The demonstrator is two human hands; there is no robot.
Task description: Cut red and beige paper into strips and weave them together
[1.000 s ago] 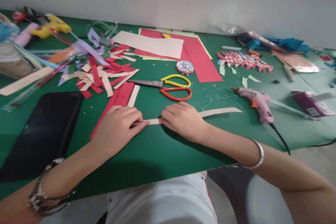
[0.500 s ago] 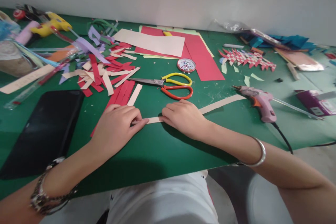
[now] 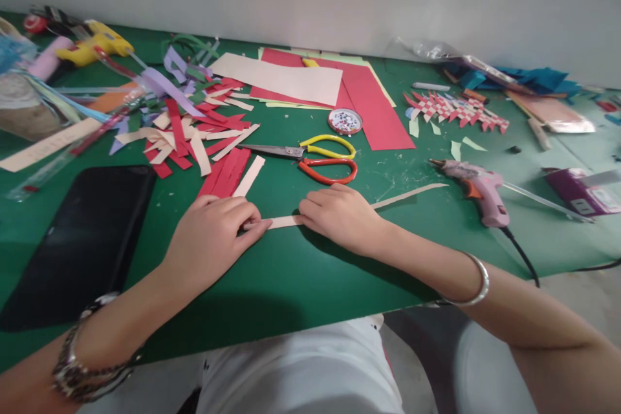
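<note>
A narrow cream paper strip (image 3: 285,222) runs between my two hands just above the green table. My left hand (image 3: 213,229) pinches its left end between thumb and fingers. Bent fingers of my right hand (image 3: 339,217) grip the strip further along, and its free end sticks out to the right past the wrist. Scissors (image 3: 303,154) with one yellow and one orange-red handle lie open beyond my hands. Red paper strips (image 3: 228,171) and a short cream strip (image 3: 250,176) lie just behind my left hand.
A black phone (image 3: 80,246) lies at left, near a heap of paper scraps (image 3: 182,132). Red card sheets (image 3: 376,103) and a round tin of small beads (image 3: 345,120) sit behind. To the right are a pink glue gun (image 3: 478,187), a woven paper piece (image 3: 456,110) and a purple box (image 3: 582,191).
The strip's free right end has turned and now looks thinner, nearly edge-on. My left hand has shifted very slightly left; the right hand stays about where it was.
</note>
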